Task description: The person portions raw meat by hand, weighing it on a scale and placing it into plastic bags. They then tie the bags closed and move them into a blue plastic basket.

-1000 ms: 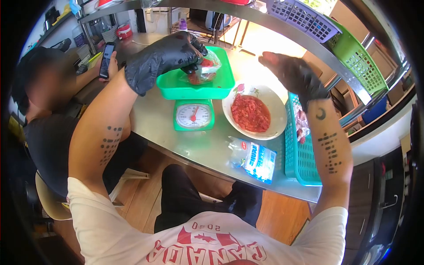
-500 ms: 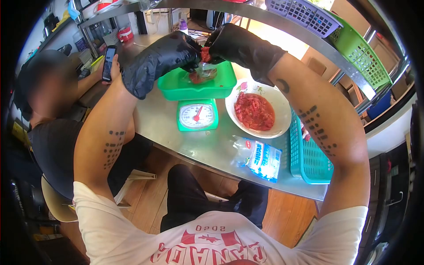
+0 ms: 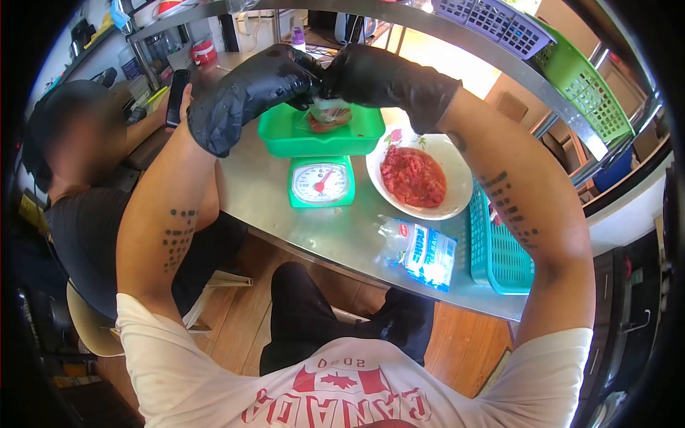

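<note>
My left hand, in a black glove, meets my right hand, gloved alike, above the green tray of the scale. Both hands are closed at the top of a clear plastic bag with red meat in its lower part. The bag hangs over the tray; whether it rests on it I cannot tell. To the right, a white floral bowl holds red chopped meat in reddish liquid. Nearer me lies a blue and white plastic pack.
A teal basket stands at the table's right edge. At the left sits a person with a phone. A metal shelf with a purple basket and a green basket spans above.
My hands have come together over the bag's mouth. The red meat that showed between them is no longer visible there. The view has shifted slightly.
</note>
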Tool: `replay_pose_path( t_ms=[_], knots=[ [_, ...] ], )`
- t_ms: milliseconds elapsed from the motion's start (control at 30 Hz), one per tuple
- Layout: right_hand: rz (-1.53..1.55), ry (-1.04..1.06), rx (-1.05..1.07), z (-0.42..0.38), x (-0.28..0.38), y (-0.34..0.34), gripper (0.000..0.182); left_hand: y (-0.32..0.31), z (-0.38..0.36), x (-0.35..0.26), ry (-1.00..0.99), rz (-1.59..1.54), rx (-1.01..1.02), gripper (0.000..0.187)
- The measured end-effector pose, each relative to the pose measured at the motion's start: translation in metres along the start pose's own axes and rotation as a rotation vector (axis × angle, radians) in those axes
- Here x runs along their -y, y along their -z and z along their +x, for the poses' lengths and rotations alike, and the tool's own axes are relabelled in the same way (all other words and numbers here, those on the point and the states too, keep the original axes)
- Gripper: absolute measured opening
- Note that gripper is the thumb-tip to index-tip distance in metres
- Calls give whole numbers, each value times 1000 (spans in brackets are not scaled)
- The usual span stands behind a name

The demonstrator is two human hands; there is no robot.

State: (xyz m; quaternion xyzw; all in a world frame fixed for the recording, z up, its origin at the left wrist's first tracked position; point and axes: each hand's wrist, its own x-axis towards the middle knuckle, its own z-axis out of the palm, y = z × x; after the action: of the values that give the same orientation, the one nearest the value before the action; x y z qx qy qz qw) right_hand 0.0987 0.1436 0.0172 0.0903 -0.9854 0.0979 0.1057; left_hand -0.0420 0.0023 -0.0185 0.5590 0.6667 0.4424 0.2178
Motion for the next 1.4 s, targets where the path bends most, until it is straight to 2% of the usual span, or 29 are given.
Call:
replay_pose_path(
  t_ms=[33, 67, 133, 167, 200, 267, 333, 367, 400, 433, 467, 533, 600, 633, 767, 833, 900, 967, 1033, 1067, 1100, 1133, 1167, 1200, 1233, 1300, 1400],
  knots=[
    [-14, -123, 13, -1, 9, 2, 13, 0, 1, 1, 35, -36, 11, 31],
    [-27, -245, 28, 0, 14, 2, 13, 0, 2, 2, 37, -37, 13, 31],
    [109, -261, -58, 7, -7, -2, 23, -3, 1, -3, 117, 56, -26, 33],
    [105, -242, -92, -3, -15, 5, 23, -6, -1, -7, 121, 56, -27, 33],
    [109, 181, -204, -3, -57, 0, 23, -10, -5, -12, 99, 104, -33, 31],
    [120, -59, -144, -27, -57, 16, 18, -13, -6, -15, 77, 151, -40, 29],
    [462, -349, -151, -59, -54, 27, 22, -12, -3, -14, 47, 272, -26, 29],
    [488, -332, -137, -74, -66, 26, 24, -13, -1, -14, 47, 270, -26, 29],
    [516, -316, -123, -89, -81, 19, 26, -13, 1, -15, 48, 436, -64, 31],
    [560, -394, -21, -101, -95, 11, 27, -14, 2, -16, 48, 602, -102, 33],
    [602, -471, 80, -113, -109, 1, 28, -15, 2, -18, 48, 600, -102, 33],
    [505, -478, 290, -140, -116, -22, 38, -17, -1, -24, -81, 529, -123, 39],
    [53, -515, 378, -148, -102, -53, 49, -20, -5, -30, -40, 502, -173, 42],
    [55, -513, 376, -152, -98, -63, 49, -22, -7, -35, -1, 474, -224, 45],
    [49, -441, 341, -158, -97, -87, 55, -23, -10, -56, 77, 493, -166, 50],
    [40, -423, 324, -156, -98, -90, 55, -20, -5, -51, -32, 534, -227, 52],
    [13, -518, 463, -149, -97, -89, 60, -18, -4, -53, 8, 559, -231, 51],
    [8, -511, 455, -149, -98, -88, 56, -15, -3, -52, 48, 582, -239, 51],
    [2, -499, 446, -151, -98, -90, 53, -8, 4, -47, 91, 722, -162, 51],
    [28, -379, 222, -154, -97, -94, 46, -6, 7, -46, 92, 724, -164, 51],
    [54, -259, 2, -157, -97, -98, 39, -5, 9, -45, 126, 778, -73, 51],
    [56, -261, 4, -158, -99, -103, 39, -4, 12, -45, 161, 828, 21, 51],
    [60, -169, 45, -157, -102, -108, 35, -2, 18, -36, 135, 804, 61, 49],
    [62, -76, 83, -155, -101, -110, 31, -5, 21, -32, 133, 803, 61, 49],
    [60, -76, 83, -153, -101, -110, 31, -8, 24, -28, 78, 842, 84, 48],
    [4, -260, 240, -148, -98, -110, 28, -11, 28, -25, 25, 881, 108, 46],
    [5, -304, 258, -148, -98, -108, 25, -11, 32, -21, 42, 969, 157, 44]
  ],
)
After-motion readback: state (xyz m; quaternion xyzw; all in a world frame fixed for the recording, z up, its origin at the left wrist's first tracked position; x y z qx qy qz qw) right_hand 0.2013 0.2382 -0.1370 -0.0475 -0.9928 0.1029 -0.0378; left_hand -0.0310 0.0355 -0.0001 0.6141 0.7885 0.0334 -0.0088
